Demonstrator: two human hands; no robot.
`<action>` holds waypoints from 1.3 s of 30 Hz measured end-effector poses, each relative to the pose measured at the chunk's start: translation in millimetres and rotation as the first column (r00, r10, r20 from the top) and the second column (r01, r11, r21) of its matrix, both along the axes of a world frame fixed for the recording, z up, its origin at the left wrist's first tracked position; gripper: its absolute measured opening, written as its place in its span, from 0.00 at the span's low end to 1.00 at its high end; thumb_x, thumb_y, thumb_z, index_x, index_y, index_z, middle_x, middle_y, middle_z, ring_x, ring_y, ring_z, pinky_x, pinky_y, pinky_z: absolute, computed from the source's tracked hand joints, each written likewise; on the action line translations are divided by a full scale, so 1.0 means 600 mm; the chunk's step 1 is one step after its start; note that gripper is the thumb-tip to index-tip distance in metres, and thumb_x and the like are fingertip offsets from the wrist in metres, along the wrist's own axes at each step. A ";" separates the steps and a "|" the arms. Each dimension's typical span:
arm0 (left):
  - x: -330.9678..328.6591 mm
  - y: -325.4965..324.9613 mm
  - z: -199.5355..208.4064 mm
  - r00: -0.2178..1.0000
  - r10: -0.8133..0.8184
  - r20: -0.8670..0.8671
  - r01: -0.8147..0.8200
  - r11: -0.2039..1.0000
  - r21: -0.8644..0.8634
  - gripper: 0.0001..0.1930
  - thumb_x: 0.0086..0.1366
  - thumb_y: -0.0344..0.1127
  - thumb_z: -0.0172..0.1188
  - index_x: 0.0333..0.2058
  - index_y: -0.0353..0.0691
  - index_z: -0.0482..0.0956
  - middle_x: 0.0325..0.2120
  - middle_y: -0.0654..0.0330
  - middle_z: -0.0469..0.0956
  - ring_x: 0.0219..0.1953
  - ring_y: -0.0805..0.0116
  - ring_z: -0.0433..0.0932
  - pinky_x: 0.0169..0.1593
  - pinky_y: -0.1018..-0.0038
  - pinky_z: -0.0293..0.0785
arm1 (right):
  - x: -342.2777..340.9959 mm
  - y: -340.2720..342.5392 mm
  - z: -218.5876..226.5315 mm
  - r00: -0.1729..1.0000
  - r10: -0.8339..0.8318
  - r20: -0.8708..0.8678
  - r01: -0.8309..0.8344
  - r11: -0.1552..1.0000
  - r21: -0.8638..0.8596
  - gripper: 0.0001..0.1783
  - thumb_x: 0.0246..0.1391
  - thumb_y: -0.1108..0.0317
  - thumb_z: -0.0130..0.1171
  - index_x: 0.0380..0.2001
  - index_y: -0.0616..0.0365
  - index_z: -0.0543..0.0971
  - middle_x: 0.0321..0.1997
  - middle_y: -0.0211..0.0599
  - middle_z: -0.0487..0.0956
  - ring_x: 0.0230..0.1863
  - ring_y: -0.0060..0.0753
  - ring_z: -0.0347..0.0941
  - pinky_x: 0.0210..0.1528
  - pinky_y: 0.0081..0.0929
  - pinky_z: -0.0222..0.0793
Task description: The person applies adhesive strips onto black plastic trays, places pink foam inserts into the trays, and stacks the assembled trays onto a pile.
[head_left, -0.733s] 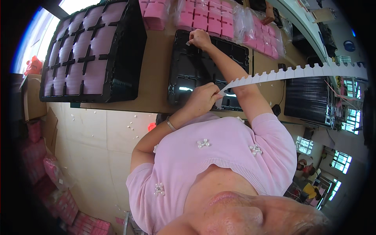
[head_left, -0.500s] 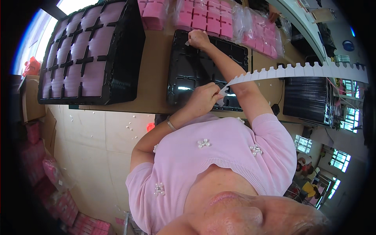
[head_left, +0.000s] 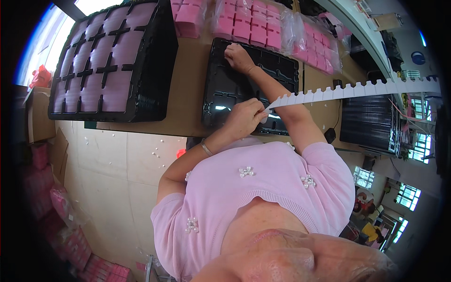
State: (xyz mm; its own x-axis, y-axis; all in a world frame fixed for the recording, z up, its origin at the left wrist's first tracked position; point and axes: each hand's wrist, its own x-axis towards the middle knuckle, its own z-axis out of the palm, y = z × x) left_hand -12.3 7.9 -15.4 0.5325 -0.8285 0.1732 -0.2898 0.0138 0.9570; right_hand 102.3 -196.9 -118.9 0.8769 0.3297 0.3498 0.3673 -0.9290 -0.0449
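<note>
A black plastic tray (head_left: 218, 84) with moulded compartments lies on the brown table ahead of me. My left hand (head_left: 244, 117), with a band on its wrist, is over the tray's near part. Its fingers are pinched on the end of a long white strip of tabs (head_left: 324, 95), which looks like label backing and stretches away to the right. My right hand (head_left: 240, 58) reaches across to the tray's far left corner. Its fingers are curled together just over the tray surface, and whatever is in them, if anything, is hidden.
A tall stack of black trays with pinkish foam sheets (head_left: 94, 61) stands at left. Pink foam blocks in clear bags (head_left: 249, 23) line the table's far side. More black trays (head_left: 369, 120) are stacked at right. Pink packs (head_left: 77, 244) sit on the floor.
My right hand has shifted slightly toward me along the tray's far left corner. The small whitish piece at its fingertips no longer shows. My left hand still pinches the strip.
</note>
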 end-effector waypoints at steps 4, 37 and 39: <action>0.005 -0.006 -0.006 0.998 0.045 0.043 -0.042 0.998 -0.049 0.08 0.58 0.32 0.59 0.28 0.32 0.74 0.24 0.54 0.73 0.24 0.60 0.74 0.30 0.69 0.68 | -0.044 -0.022 0.024 0.959 -0.194 -0.204 0.281 0.699 0.658 0.07 0.42 0.71 0.61 0.21 0.60 0.72 0.37 0.37 0.75 0.36 0.34 0.70 0.40 0.31 0.65; -0.002 -0.153 -0.017 0.578 0.049 -0.815 0.012 0.998 0.068 0.09 0.62 0.33 0.56 0.24 0.39 0.70 0.16 0.69 0.63 0.16 0.81 0.59 0.22 0.82 0.57 | -0.397 0.026 0.179 0.866 -0.393 -0.310 0.432 0.278 0.858 0.06 0.45 0.73 0.63 0.23 0.62 0.75 0.23 0.28 0.74 0.26 0.17 0.70 0.28 0.17 0.65; -0.009 -0.158 -0.011 0.608 0.103 -0.787 -0.031 0.994 0.106 0.09 0.62 0.33 0.57 0.24 0.39 0.69 0.15 0.69 0.63 0.16 0.81 0.58 0.21 0.82 0.56 | -0.393 0.036 0.175 0.836 -0.530 -0.142 0.429 0.468 0.773 0.06 0.45 0.74 0.62 0.23 0.63 0.74 0.23 0.29 0.73 0.25 0.17 0.70 0.26 0.17 0.64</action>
